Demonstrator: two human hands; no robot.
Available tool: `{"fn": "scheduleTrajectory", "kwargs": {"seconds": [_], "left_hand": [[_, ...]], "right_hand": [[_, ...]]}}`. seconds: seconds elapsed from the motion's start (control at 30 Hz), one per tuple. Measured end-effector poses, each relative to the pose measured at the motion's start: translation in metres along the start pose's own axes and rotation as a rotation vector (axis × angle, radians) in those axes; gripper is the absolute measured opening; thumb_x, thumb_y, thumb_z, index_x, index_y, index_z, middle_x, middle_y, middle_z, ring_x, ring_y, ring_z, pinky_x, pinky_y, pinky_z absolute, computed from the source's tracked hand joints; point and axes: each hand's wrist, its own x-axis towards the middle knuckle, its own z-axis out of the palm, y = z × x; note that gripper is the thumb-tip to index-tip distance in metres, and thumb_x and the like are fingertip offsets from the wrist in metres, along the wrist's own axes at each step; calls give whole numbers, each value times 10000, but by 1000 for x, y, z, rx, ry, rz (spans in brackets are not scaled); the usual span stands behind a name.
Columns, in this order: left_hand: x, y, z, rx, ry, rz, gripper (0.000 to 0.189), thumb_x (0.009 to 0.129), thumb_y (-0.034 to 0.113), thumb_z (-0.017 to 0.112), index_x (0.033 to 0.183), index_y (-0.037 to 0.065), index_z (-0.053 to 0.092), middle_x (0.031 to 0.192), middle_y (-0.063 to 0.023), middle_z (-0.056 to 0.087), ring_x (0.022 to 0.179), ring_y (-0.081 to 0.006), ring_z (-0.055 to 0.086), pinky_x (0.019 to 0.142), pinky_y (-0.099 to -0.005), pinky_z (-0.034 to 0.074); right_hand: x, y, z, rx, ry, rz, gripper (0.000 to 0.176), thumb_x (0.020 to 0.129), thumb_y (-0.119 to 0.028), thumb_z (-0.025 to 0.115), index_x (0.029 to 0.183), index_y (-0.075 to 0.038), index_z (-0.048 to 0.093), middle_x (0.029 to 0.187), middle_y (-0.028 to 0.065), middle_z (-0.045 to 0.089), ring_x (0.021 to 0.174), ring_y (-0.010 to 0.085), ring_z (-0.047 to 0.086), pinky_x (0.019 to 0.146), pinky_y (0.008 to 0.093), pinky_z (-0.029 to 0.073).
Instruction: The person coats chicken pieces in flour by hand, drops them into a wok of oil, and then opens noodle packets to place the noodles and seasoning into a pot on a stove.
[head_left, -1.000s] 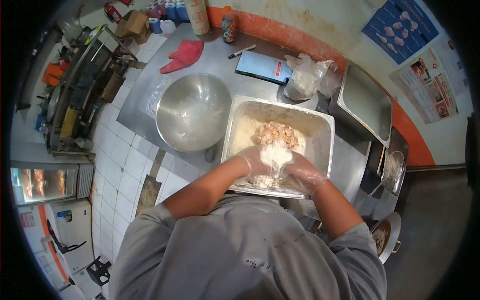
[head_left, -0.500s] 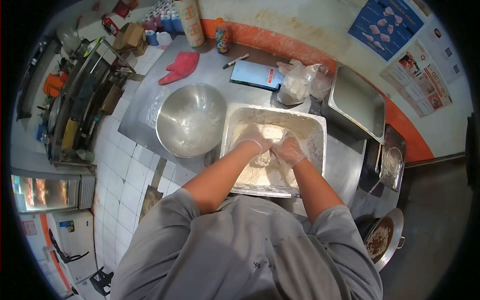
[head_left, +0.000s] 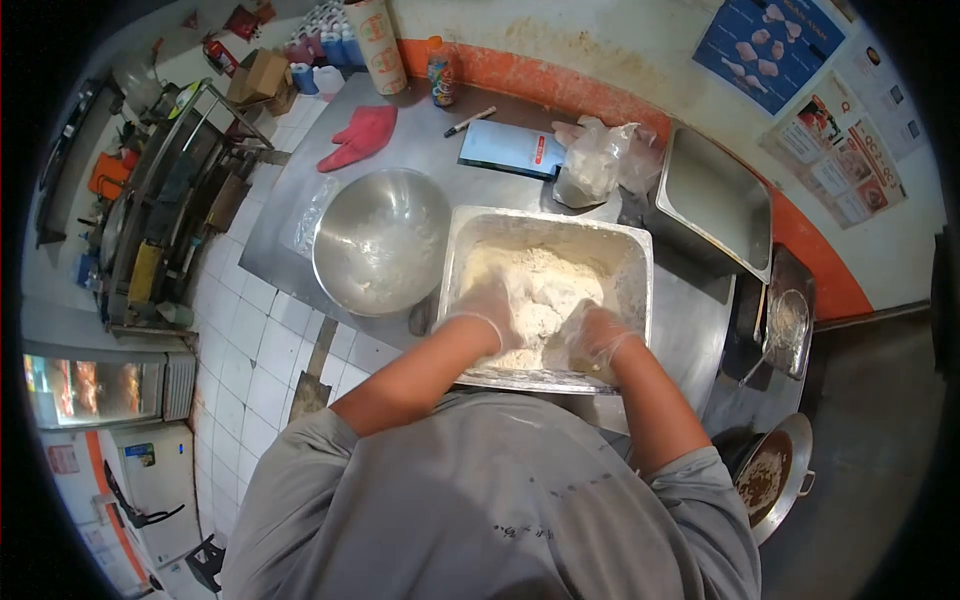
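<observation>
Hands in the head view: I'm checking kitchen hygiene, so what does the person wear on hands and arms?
The left hand and right hand each wear a thin, clear disposable glove, powdered white. The forearms are bare. Loose grey sleeves end near the elbows. No watch or jewellery shows.
</observation>
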Motion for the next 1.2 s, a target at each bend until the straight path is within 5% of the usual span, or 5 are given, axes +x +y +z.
{"fn": "scheduleTrajectory", "kwargs": {"seconds": [0.5, 0.57, 0.7, 0.97, 1.2], "left_hand": [[-12, 2, -32, -276, 93, 152, 887, 850, 287, 779, 1546, -70, 359, 1436, -234, 596, 1339, -336, 593, 1106, -368, 492], [-26, 3, -19, -31, 110, 74, 836, 880, 413, 740, 1495, -75, 456, 1406, -249, 626, 1300, -357, 623, 1082, -393, 512], [-25, 12, 7, 268, -311, 73, 592, 920, 434, 665, 1330, 8, 683, 1388, -202, 666, 1277, -356, 649, 1058, -438, 520], [37, -1, 61, 279, -321, 227, 368, 898, 308, 697, 1140, 51, 803, 1274, -191, 731, 1189, -364, 696, 1002, -442, 550], [36, -23, 22, -323, -13, 142, 856, 806, 443, 826, 1446, -51, 545, 1376, -290, 635, 1280, -368, 635, 1072, -395, 507]], "right_hand": [[-6, -3, 11, 817, 420, -527, 880, 826, -160, 824, 1534, 78, 358, 1333, 311, 644, 1229, 399, 667, 1024, 425, 542], [-17, 2, -6, -34, 147, 44, 564, 897, -138, 704, 1412, 39, 557, 1207, 282, 712, 1129, 404, 712, 973, 446, 564], [-1, 1, 46, -468, -319, -399, 311, 928, -229, 590, 992, -16, 808, 1145, 235, 756, 1085, 383, 731, 950, 470, 566], [14, -50, 42, -98, -325, -416, 409, 864, -307, 690, 1094, 18, 783, 1077, 263, 759, 1058, 379, 730, 944, 431, 552], [-17, -12, 15, 1008, 121, -388, 671, 787, -335, 846, 1268, 91, 653, 1137, 232, 732, 1054, 294, 712, 937, 389, 557]]}}
